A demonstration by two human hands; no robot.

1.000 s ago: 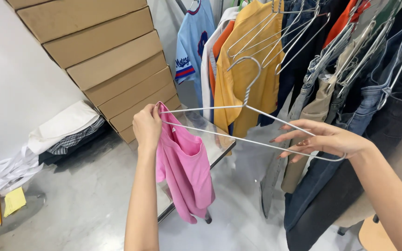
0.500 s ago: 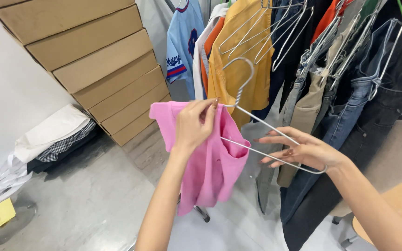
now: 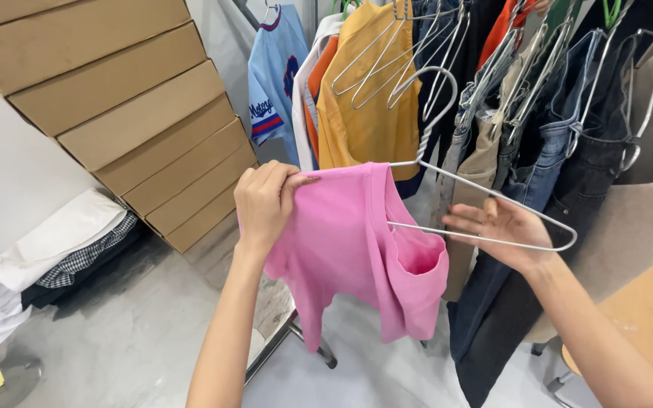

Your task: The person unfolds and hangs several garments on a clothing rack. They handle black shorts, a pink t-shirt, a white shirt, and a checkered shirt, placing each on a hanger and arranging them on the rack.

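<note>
Grey concrete floor (image 3: 115, 340), cardboard boxes (image 3: 115, 113), clothes rack behind.

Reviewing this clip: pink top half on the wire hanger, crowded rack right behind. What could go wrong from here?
The pink top covers only one end of the wire hanger; the left hand alone pinches its edge, so it might slide off. The right hand holds the hanger loosely with open fingers, so it could tip. Its hook could snag the empty hangers nearby.
</note>
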